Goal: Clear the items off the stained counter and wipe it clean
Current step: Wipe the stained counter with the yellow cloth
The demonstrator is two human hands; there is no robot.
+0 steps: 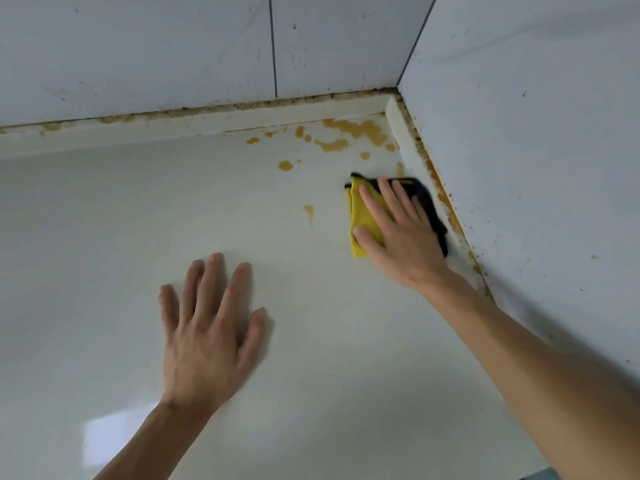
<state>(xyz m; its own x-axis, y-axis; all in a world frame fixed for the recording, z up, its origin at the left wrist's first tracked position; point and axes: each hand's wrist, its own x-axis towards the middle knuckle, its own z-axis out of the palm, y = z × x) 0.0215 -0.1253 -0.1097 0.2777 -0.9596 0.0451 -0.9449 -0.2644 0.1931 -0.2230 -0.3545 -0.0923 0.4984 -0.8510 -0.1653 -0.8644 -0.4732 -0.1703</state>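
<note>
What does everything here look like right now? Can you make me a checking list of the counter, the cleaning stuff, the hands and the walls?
Surface: pale counter, glossy; orange-brown stains clustered toward the far right corner, a drip stain nearer the cloth.
Job's things: yellow and black cloth, folded, flat on the counter beside the right wall.
Clutter: nothing seen.
Grips: right hand presses flat on the cloth; left hand rests flat on the bare counter, fingers spread.
Cables: nothing seen.
Surroundings: white tiled walls, speckled; grimy seam along the counter's back edge.
</note>
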